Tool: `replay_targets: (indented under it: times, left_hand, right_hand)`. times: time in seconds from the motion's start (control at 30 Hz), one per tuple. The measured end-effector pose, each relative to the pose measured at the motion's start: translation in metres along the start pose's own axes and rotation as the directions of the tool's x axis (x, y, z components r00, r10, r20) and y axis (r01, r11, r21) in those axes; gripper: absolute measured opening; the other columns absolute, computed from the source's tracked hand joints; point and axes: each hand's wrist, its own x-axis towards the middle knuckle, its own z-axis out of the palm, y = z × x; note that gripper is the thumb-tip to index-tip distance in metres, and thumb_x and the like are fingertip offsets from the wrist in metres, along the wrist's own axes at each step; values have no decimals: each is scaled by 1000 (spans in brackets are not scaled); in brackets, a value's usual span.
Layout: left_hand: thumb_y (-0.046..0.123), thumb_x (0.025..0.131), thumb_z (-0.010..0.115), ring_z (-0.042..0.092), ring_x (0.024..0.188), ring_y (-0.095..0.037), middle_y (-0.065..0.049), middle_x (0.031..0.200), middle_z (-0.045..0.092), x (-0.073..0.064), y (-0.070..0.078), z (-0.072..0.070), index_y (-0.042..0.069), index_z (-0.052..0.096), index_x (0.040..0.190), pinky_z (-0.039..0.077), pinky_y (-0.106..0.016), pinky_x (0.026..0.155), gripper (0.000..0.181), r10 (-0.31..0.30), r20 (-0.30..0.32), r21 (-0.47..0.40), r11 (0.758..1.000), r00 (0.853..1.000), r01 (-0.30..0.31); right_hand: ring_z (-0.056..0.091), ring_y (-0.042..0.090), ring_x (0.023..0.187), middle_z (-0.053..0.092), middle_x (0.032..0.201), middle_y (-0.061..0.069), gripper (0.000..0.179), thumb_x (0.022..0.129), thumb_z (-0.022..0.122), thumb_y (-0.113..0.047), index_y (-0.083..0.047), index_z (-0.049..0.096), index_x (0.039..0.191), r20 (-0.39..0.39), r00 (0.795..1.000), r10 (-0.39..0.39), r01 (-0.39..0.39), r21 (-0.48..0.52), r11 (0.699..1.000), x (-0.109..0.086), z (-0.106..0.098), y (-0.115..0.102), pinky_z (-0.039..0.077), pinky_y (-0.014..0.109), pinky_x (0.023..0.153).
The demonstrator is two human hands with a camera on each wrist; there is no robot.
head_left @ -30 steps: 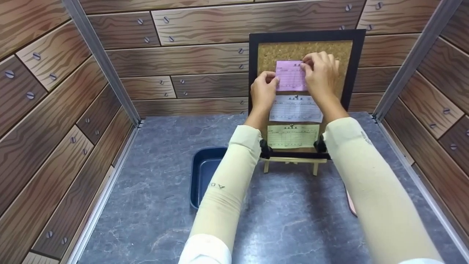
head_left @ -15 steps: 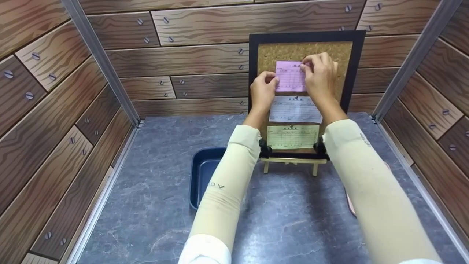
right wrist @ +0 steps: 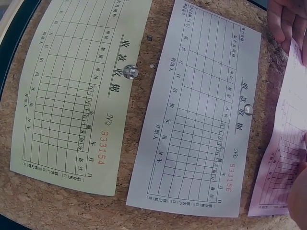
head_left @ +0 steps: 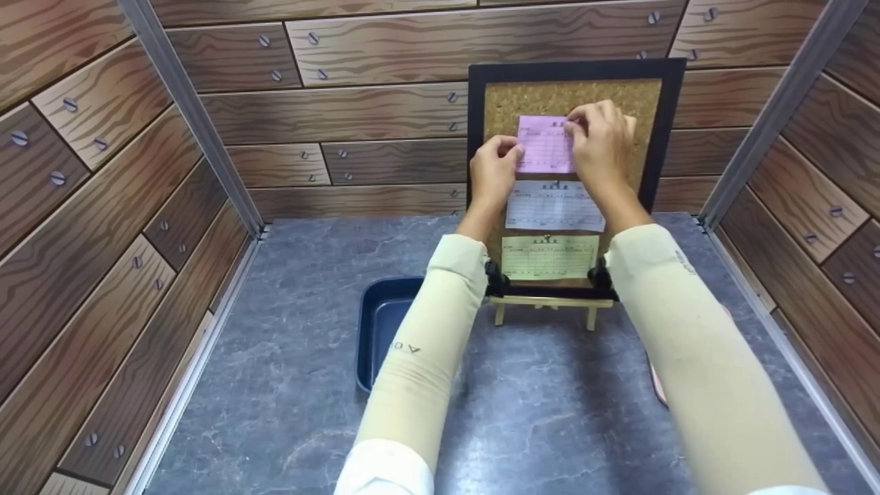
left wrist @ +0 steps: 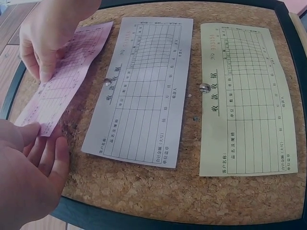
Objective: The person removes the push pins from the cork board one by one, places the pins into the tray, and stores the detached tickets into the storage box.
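Observation:
A pink receipt slip (head_left: 543,146) lies against the upper part of a black-framed corkboard (head_left: 505,97). My left hand (head_left: 493,168) pinches its left edge between thumb and fingers. At its upper right, my right hand (head_left: 602,141) has thumb and fingertips together on the slip; whether a pin is between them is hidden. Below hangs a white receipt slip (left wrist: 139,93) fixed by a clear pushpin (left wrist: 107,82). Lowest is a yellow receipt slip (left wrist: 247,100), held by another clear pushpin (left wrist: 205,87). In the left wrist view the pink slip bows slightly off the cork.
The board stands on a small wooden easel (head_left: 553,301) with black clips (head_left: 496,278). A dark blue tray (head_left: 366,337) sits left, partly behind my left sleeve. The edge of a pink item (head_left: 658,381) shows beside my right sleeve. Wood-patterned walls (head_left: 385,110) enclose the grey surface (head_left: 275,357).

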Motion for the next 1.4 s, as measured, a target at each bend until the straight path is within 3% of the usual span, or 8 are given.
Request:
replay_targets:
  times: [0.43, 0.67, 0.83, 0.97, 1.1, 1.23, 1.4]
  left_hand:
    - [11, 94, 70, 58, 77, -6, -4, 88, 73, -2, -1, -2, 5, 76, 101, 44, -15, 71, 11, 18, -6, -110, 994, 1000, -19]
    - [9, 95, 69, 57, 74, -5, -10, 91, 73, -4, -7, -12, -1, 75, 102, 48, -15, 66, 14, 15, 3, -208, 978, 1000, -14]
    - [9, 95, 68, 58, 75, -5, -14, 95, 74, -8, -17, -24, -2, 75, 104, 49, -15, 67, 16, -2, -10, -250, 968, 1000, 0]
    - [5, 95, 66, 60, 77, -6, -18, 101, 74, -14, -25, -37, -6, 73, 107, 51, -17, 71, 18, -28, -18, -353, 935, 999, 20]
    - [0, 95, 63, 62, 75, -8, -24, 103, 73, -21, -32, -51, -11, 70, 110, 58, -23, 71, 20, -85, -18, -469, 881, 996, 67]
    - [-1, 95, 62, 65, 76, -11, -28, 105, 72, -31, -40, -65, -13, 67, 112, 61, -30, 72, 21, -146, -10, -544, 831, 989, 117]
    - [-3, 93, 63, 67, 80, -14, -23, 99, 72, -48, -55, -82, -13, 65, 112, 61, -32, 76, 21, -208, -11, -615, 772, 978, 158]
  right_hand:
    - [61, 35, 100, 69, 102, 18, 16, 93, 71, -14, 1, 71, 98, 12, 1000, -29, 28, 83, 996, -7, -6, 1, 33, 46, 100]
    - [63, 30, 91, 73, 100, 16, 15, 94, 71, -13, 0, 71, 100, 18, 1000, -21, 19, 125, 992, -16, -19, 1, 46, 41, 87]
    - [65, 31, 90, 72, 97, 20, 15, 93, 70, -8, 4, 72, 101, -26, 995, -95, 98, 192, 977, -25, -27, 2, 50, 36, 84]
    - [67, 33, 92, 74, 98, 19, 15, 93, 70, -7, 4, 74, 102, -56, 985, -161, 169, 212, 963, -35, -33, 4, 50, 33, 89]
    - [67, 29, 89, 74, 95, 18, 12, 91, 71, -4, 3, 75, 99, -88, 980, -178, 195, 252, 948, -47, -40, 4, 48, 19, 87]
    - [63, 10, 86, 75, 92, 14, 8, 88, 74, -2, 1, 77, 95, -129, 981, -144, 176, 280, 944, -64, -48, 5, 45, 10, 85]
    - [54, -9, 83, 74, 88, 17, 8, 85, 75, 4, 2, 77, 93, -160, 982, -101, 145, 297, 944, -90, -57, 15, 42, 7, 79]
